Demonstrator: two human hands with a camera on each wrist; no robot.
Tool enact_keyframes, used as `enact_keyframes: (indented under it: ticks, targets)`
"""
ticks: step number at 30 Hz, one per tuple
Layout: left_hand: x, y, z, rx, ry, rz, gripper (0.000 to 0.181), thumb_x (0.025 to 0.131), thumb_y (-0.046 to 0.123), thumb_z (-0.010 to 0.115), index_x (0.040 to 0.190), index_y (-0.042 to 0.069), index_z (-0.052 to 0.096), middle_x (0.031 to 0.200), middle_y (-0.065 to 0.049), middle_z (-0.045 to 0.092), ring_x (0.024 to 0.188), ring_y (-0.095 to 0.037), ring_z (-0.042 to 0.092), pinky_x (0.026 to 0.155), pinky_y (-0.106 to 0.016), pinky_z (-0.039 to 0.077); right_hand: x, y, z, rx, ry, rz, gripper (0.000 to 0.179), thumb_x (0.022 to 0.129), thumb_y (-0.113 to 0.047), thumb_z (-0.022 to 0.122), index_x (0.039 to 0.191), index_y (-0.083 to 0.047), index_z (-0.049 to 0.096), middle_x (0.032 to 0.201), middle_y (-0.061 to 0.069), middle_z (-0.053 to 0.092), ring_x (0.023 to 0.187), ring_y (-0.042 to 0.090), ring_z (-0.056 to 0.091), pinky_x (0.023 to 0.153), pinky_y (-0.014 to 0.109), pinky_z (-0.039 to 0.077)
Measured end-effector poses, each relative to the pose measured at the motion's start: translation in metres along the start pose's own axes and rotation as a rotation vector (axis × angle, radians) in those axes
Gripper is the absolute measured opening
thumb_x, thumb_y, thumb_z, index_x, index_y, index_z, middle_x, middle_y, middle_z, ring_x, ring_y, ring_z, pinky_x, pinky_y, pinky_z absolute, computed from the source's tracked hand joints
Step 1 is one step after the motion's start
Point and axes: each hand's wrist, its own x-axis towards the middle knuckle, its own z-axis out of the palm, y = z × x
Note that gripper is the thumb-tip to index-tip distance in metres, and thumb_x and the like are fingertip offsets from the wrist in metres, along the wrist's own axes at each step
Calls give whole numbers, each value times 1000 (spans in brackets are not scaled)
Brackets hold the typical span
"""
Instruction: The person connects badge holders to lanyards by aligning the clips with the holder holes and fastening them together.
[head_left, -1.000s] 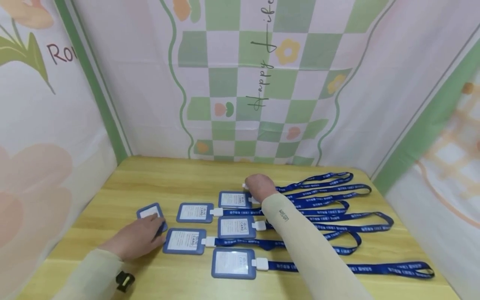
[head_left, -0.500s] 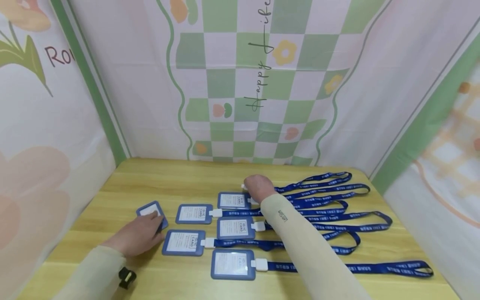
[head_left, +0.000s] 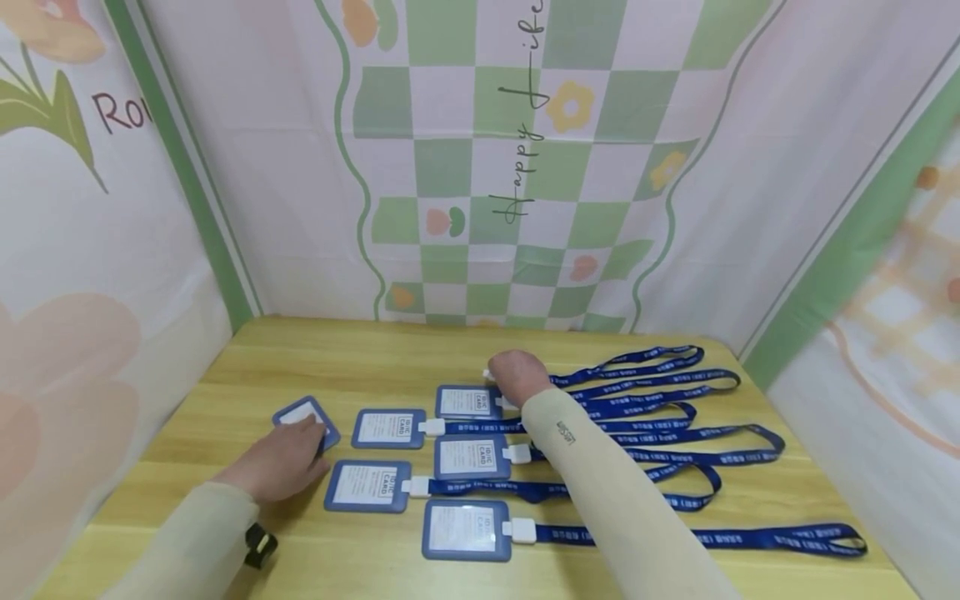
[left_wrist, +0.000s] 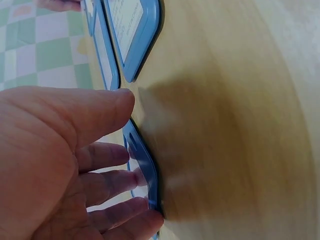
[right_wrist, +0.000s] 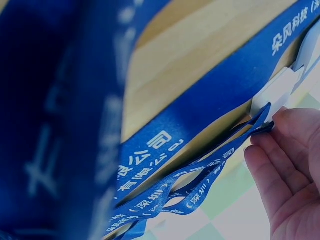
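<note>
At the left of the group, a blue badge holder (head_left: 327, 432) with a white insert lies turned at an angle on the table. My left hand (head_left: 281, 458) rests its fingertips on it. In the left wrist view, the fingers of that hand (left_wrist: 55, 170) lie fairly straight against the holder (left_wrist: 148, 167), with the thumb apart from it. Farther back, my right hand (head_left: 519, 377) covers a white clip in the head view. The right wrist view has my right hand (right_wrist: 292, 160) pinching a blue lanyard (right_wrist: 235, 145) with thumb and fingers, beside a white clip (right_wrist: 274, 92).
Several badge holders, such as the front one (head_left: 467, 530) and the back one (head_left: 463, 401), lie on the wooden table (head_left: 360, 346). Their blue lanyards (head_left: 787, 537) stretch right, some passing under my right forearm (head_left: 600, 475). A patterned cloth (head_left: 442, 167) hangs behind.
The badge holder under my left fingers has turned and shifted slightly away from me, and my left hand has moved slightly with it. My right hand has stayed in place.
</note>
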Motion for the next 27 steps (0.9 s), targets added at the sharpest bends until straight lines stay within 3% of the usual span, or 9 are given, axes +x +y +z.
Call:
enact_keyframes:
  ticks: [9, 19, 27]
  targets:
    - [7, 0, -3, -10, -26, -58, 53, 102, 23, 66, 141, -10, 54, 148, -38, 48, 133, -56, 51, 111, -68, 44, -2, 0, 0, -12, 14, -4, 8, 93, -6, 76, 98, -12, 74, 92, 4, 75, 86, 18, 72, 83, 33, 64]
    - [21, -3, -3, -20, -21, -118, 50, 104, 22, 62, 145, -6, 53, 146, -34, 50, 133, -53, 52, 107, -66, 49, -1, -1, -1, 8, 4, 8, 11, 93, -5, 77, 101, -12, 75, 96, 5, 75, 90, 19, 72, 86, 34, 64]
    - [36, -3, -2, -30, -53, -173, 51, 105, 17, 53, 149, -10, 46, 151, -35, 47, 141, -55, 44, 115, -69, 39, -2, -1, -2, -2, 1, 7, 10, 93, -5, 76, 101, -12, 75, 95, 4, 75, 89, 19, 72, 85, 34, 64]
